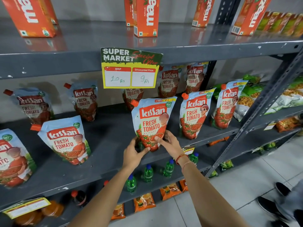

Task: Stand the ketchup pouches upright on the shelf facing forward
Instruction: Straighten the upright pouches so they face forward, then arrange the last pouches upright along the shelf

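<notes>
A ketchup pouch [151,118] with an orange cap stands upright at the front of the grey middle shelf [106,145], label facing me. My left hand [133,154] grips its lower left corner and my right hand [168,142] holds its lower right edge. Several more ketchup pouches stand on the same shelf: one at the front left [65,138], one at the far left edge [11,158], two to the right [194,113] [227,104], and others in the back row [85,100] [32,105] [169,81].
A price sign [130,68] hangs from the upper shelf edge, hiding part of a back pouch. Orange juice cartons [146,15] stand above. Green bottles [148,172] sit on the shelf below. A slanted upright post [255,115] divides off snack bags. Someone's shoes [268,205] are at the lower right.
</notes>
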The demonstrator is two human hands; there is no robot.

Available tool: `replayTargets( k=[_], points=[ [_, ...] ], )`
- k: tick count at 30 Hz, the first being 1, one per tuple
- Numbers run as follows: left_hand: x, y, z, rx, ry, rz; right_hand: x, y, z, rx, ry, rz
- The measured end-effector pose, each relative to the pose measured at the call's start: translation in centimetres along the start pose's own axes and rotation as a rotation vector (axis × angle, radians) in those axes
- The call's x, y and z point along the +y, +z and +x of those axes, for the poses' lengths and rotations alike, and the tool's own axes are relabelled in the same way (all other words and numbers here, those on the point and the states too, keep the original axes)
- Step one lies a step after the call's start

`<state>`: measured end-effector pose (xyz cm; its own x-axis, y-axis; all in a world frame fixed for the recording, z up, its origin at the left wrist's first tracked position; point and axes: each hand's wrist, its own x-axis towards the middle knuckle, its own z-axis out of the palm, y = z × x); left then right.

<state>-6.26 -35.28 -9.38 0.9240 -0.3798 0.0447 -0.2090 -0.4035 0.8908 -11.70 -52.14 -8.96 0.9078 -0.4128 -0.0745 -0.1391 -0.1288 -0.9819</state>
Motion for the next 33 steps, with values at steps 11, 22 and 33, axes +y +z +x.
replayTargets(
  k=[11,22,33],
  points=[
    [0.1,-1.1,-0.6,-0.149,0.020,-0.056,-0.5,0.9,-1.3,0.032,0.026,0.060],
    [-0.4,-3.0,-1.7,-0.318,0.031,0.028,-1.4,2.2,-1.5,0.043,0.106,-0.178],
    [-3.6,-11.0,-5.7,0.224,-0.086,-0.269,-0.8,11.5,-7.4,0.776,-0.021,-0.111]
  ],
)
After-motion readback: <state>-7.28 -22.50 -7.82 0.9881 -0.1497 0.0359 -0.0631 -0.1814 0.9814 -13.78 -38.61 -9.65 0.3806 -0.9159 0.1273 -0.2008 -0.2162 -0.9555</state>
